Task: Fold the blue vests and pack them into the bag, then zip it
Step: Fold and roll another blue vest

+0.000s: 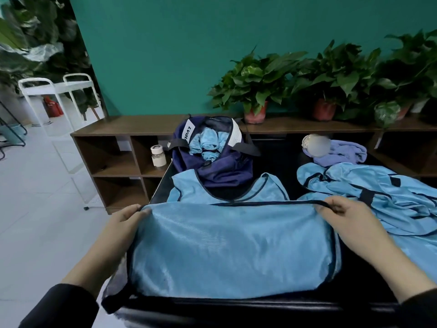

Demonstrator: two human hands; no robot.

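A light blue vest (231,247) with dark trim lies spread on the black table, its near half folded up over the far half. My left hand (128,221) pinches the left corner of the folded edge and my right hand (340,213) pinches the right corner. Behind the vest stands the open navy bag (220,166), holding rolled blue vests (207,143). A heap of more blue vests (369,197) lies to the right.
The black table (260,306) bears everything. A purple cloth (343,152) and a pale round object (315,144) lie at the back right. A small jar (158,155) stands by the brown shelf unit (113,159); potted plants (256,91) line its top.
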